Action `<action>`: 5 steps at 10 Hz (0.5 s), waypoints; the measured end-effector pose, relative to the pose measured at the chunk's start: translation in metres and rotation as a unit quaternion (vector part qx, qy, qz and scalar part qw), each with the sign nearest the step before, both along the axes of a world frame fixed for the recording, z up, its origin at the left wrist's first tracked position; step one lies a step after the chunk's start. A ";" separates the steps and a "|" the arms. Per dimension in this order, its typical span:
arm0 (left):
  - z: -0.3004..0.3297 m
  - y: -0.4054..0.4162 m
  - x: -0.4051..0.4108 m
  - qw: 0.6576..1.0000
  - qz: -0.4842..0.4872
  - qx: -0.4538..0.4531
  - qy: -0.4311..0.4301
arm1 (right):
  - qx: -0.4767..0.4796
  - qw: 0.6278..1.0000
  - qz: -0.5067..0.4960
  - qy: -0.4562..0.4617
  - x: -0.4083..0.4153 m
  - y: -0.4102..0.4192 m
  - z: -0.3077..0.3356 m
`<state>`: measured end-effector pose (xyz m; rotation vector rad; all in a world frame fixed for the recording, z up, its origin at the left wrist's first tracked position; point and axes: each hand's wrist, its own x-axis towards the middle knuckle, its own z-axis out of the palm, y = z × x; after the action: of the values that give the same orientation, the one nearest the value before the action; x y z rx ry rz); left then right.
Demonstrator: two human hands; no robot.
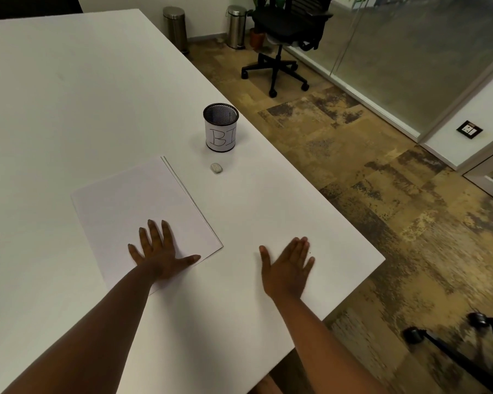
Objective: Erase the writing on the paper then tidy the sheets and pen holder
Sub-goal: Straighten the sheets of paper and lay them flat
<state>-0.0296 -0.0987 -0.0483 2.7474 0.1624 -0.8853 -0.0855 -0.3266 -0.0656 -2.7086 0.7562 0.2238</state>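
A stack of white sheets (137, 206) lies on the white table (69, 95), its edges nearly aligned and no writing visible on the top sheet. My left hand (160, 254) rests flat on the stack's near corner, fingers spread. My right hand (288, 265) lies flat on the bare table to the right of the sheets, holding nothing. A black mesh pen holder (220, 127) wrapped in a paper label reading "BI" stands upright beyond the sheets. A small grey-white eraser (216, 168) lies between the holder and the stack.
The table's right edge (310, 177) runs diagonally close to the holder and my right hand. On the patterned floor stand a black office chair (288, 38), two steel bins (177, 27), and another chair base (467, 345) at lower right. A glass partition lines the right.
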 end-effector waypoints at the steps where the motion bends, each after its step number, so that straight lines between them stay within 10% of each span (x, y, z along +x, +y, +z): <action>1: 0.000 0.000 0.000 1.000 0.000 -0.001 -0.001 | -0.003 0.999 -0.035 -0.016 -0.006 0.001 0.006; 3: 0.000 0.000 0.000 1.000 0.002 -0.002 -0.001 | 0.047 0.992 0.107 -0.045 -0.003 0.019 0.002; 5: 0.004 0.000 0.002 1.000 -0.004 -0.001 0.018 | 0.040 0.998 0.043 -0.029 0.023 0.002 0.017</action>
<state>-0.0276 -0.0987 -0.0447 2.7339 0.1562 -0.9378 -0.0629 -0.3241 -0.0485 -2.6619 0.6011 0.1913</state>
